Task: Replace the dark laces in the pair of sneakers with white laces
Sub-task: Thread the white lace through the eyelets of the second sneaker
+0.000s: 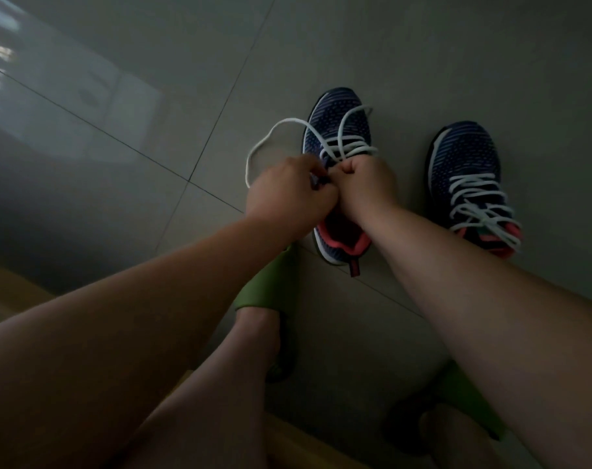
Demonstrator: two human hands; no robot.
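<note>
Both forearms are bare, with no sleeves, watch or rings showing. The feet wear green slides: a left slide (270,286) and a right slide (470,401), each with a broad strap.

Two navy sneakers (338,130) (467,164) upright, side by side, white-laced (480,201).

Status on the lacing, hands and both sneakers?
Both hands, left and right, pinching white lace at left sneaker, partly laced. Right sneaker laced white. Nothing in the way.
</note>
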